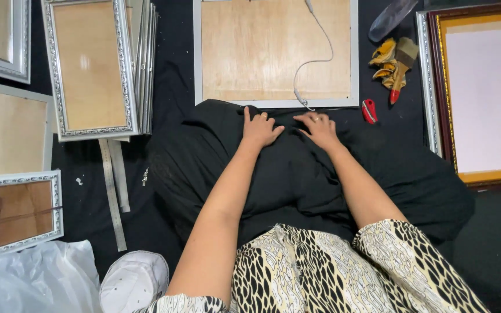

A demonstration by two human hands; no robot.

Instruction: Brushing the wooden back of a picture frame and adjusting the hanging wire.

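**Black cloth under both hands, frame back just ahead**

Black fabric (297,174) fills the middle of my head view, bunched over the lap, and both hands lie flat on it. My left hand (260,128) has its fingers spread wide, palm down, gripping nothing. My right hand (320,128) is also open and pressed to the cloth, a ring on one finger. I judge this a smoothing or gathering step on the cloth; the next move would want a firm pinch of a fold instead of flat palms.

Just beyond the fingertips lies a silver-edged frame (276,53), wooden backing up, with a thin white cord (320,55) trailing across it.

Counting: I see four ornate silver frames at left, the upright one (91,68) leaning on a stack of more, and one dark red and gold frame (482,95) at right. One red cutter (369,110), one brush (400,69) with yellow gloves beside it, two metal rulers (113,191), one white cap (134,281), one plastic bag (30,278).
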